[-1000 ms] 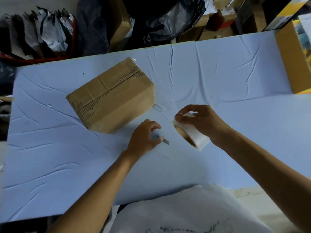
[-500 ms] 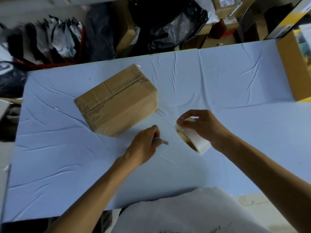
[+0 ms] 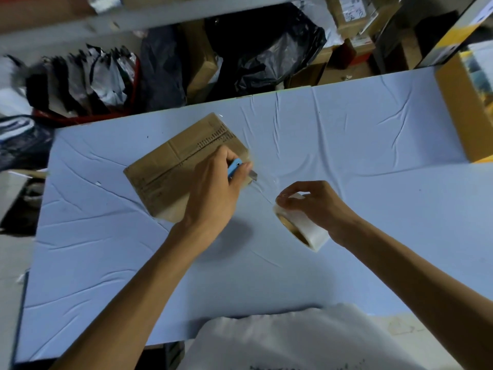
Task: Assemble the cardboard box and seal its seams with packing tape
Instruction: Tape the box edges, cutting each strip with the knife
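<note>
A closed brown cardboard box lies on the pale blue table, left of centre, with clear tape along its top seam. My left hand grips a small blue utility knife in front of the box's right end, its blade pointing right at a strip of clear tape. That strip stretches from the box to the roll of packing tape, which my right hand holds from above, just right of the box.
A yellow-brown carton stands on the table's far right edge. Behind the table are black plastic bags, stacked cardboard boxes and a red crate of packets. My white shirt fills the bottom edge.
My left hand lifted the knife off the table and moved it up to the tape strip by the box's right end. My right hand kept holding the roll.
</note>
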Tool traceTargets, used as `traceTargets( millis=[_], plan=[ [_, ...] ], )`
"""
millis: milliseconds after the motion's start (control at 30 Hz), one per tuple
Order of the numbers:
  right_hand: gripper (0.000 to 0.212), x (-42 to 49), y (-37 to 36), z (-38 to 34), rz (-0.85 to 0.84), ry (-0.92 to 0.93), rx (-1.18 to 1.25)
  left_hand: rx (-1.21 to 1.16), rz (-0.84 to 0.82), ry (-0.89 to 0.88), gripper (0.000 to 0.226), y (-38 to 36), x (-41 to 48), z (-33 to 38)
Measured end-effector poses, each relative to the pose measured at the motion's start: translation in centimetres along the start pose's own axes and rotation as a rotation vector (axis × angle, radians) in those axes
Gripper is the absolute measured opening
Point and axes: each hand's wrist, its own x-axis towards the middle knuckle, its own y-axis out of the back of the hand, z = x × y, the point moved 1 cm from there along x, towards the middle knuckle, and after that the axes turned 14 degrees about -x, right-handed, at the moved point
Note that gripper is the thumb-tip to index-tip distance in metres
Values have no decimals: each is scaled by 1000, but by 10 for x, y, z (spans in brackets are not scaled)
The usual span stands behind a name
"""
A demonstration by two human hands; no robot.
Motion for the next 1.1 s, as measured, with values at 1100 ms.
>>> traceTargets(
  millis=[1100],
  plan=[
    [12,5,4,-7,41,-18,-63,132,22,-187,20,-18,26,-19]
  ],
)
